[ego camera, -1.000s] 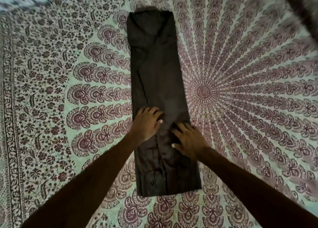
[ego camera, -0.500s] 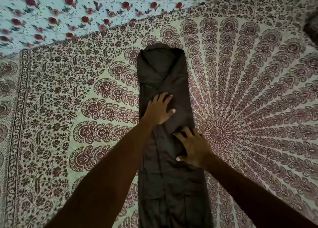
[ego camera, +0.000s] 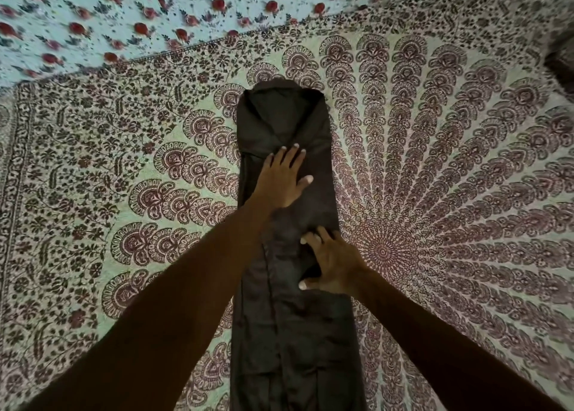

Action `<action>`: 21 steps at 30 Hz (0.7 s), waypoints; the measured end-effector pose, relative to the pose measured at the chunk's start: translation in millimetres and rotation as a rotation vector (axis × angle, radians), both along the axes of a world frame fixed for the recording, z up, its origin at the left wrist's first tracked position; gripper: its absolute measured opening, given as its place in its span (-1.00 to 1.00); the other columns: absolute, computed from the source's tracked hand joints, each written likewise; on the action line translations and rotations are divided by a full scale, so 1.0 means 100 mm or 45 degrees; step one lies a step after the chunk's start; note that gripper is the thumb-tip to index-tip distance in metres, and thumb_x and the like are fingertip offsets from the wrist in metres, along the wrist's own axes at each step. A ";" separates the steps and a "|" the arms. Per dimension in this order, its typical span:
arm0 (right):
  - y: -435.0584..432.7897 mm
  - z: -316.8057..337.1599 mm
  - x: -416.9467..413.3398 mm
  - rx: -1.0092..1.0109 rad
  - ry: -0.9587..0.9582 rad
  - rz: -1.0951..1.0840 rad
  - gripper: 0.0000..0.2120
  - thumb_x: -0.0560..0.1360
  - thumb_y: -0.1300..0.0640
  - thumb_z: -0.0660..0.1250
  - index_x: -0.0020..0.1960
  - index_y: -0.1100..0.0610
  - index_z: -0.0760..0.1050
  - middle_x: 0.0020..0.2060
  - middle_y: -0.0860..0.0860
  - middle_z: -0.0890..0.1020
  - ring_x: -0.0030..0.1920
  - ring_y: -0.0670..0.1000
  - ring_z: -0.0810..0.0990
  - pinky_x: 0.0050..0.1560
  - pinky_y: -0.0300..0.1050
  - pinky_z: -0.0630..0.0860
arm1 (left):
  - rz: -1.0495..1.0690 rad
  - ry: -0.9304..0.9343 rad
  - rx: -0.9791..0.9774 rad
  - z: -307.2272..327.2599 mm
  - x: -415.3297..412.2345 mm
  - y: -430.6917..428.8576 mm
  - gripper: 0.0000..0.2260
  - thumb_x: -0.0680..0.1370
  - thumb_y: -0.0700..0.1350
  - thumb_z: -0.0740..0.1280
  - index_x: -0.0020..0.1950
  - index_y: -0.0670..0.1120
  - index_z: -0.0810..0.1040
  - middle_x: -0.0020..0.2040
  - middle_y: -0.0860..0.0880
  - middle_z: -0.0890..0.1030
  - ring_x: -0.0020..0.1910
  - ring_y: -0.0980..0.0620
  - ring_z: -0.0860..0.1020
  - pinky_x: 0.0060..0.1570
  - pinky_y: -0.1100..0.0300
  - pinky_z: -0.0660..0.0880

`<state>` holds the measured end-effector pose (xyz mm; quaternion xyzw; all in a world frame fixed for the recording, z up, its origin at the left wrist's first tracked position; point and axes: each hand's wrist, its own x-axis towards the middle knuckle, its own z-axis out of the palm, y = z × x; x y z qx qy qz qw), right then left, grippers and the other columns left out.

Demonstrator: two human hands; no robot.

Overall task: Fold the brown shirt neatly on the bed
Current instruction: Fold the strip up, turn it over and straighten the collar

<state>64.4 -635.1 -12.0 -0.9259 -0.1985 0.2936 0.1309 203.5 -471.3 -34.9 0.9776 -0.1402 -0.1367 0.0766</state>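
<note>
Brown shirt [ego camera: 289, 333] lies in the head view as a long narrow strip, sides folded in, running from the collar end far from me down past the bottom edge of the picture. It rests flat on the bed, on a patterned bedspread [ego camera: 450, 193] with a radiating maroon mandala print whose centre sits just right of the shirt. My left hand [ego camera: 284, 182] presses palm-down on the upper part of the strip, fingers spread and flat, gripping nothing, its fingertips just below the collar fold. My right hand [ego camera: 330, 263] sits lower, near the shirt's right edge, fingers splayed and slightly arched onto the cloth, also closed on nothing. Both forearms reach in from the bottom corners. Beyond the bedspread's border, a pale floral sheet [ego camera: 124, 13] with red flowers shows.
</note>
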 end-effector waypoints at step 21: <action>-0.15 0.01 -0.32 -0.008 -0.293 0.034 -0.37 0.47 -0.20 0.32 0.43 0.04 0.27 0.28 0.10 0.38 0.23 0.18 0.40 0.20 0.11 0.47 | -0.130 -0.425 -0.326 0.26 -0.80 0.09 -0.66 0.59 -0.10 0.20 0.37 -0.10 0.43 0.34 -0.11 0.45 0.32 -0.12 0.41 0.30 0.00 0.31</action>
